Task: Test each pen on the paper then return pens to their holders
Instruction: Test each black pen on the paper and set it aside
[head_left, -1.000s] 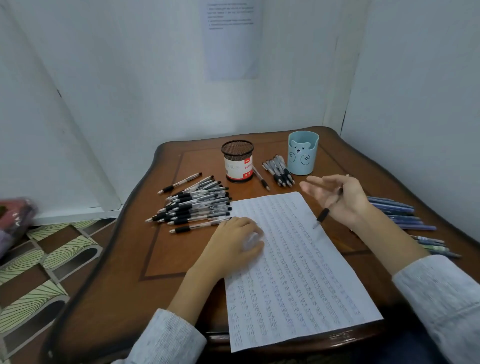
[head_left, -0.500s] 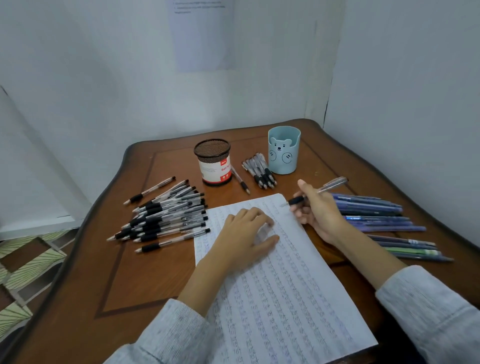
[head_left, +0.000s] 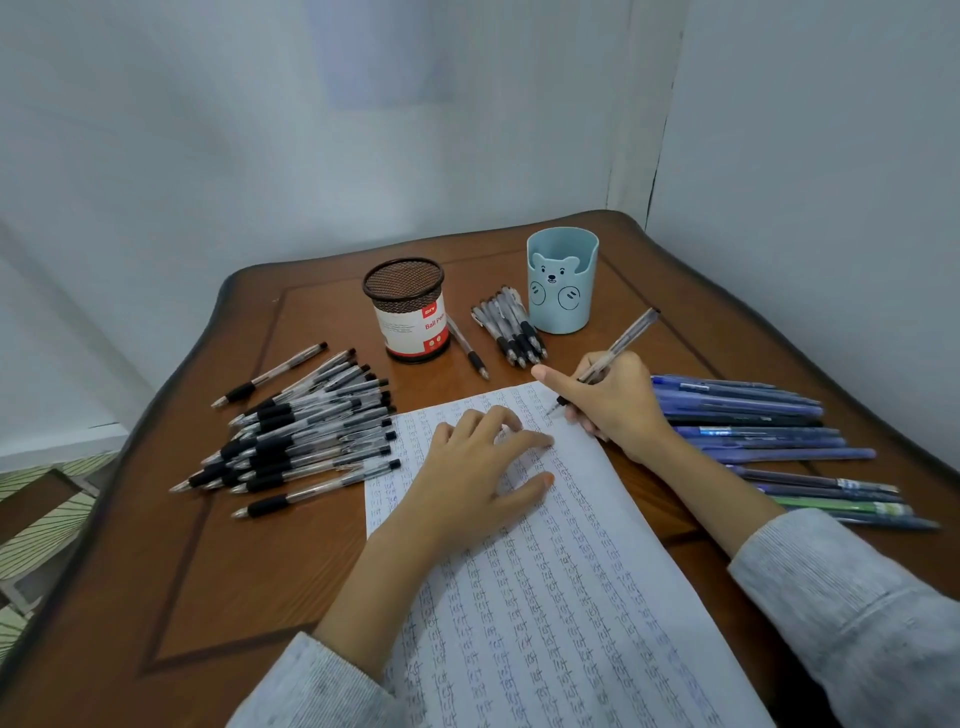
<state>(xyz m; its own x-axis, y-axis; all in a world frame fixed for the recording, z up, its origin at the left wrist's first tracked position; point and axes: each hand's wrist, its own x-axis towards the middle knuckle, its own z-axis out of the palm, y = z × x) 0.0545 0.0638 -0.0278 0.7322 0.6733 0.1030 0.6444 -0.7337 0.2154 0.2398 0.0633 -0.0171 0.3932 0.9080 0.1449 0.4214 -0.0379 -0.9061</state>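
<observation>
A white sheet of paper (head_left: 561, 582), covered in rows of small written words, lies on the wooden table (head_left: 249, 571). My left hand (head_left: 483, 478) rests flat on its upper part, fingers spread. My right hand (head_left: 613, 400) grips a clear pen with a black grip (head_left: 621, 343), its tip touching the paper's top right corner. A black mesh holder with a red and white label (head_left: 410, 317) and a light blue bear-face holder (head_left: 561, 283) stand at the back.
A heap of clear black-grip pens (head_left: 306, 431) lies left of the paper. A small bunch of similar pens (head_left: 511, 327) lies between the holders. Several blue and green pens (head_left: 769, 431) lie at the right. Walls close in behind and at the right.
My right hand turned the pen from a loose hold into a writing grip and brought its tip down onto the paper's top corner. My left hand stayed on the paper. The camera tilted downward.
</observation>
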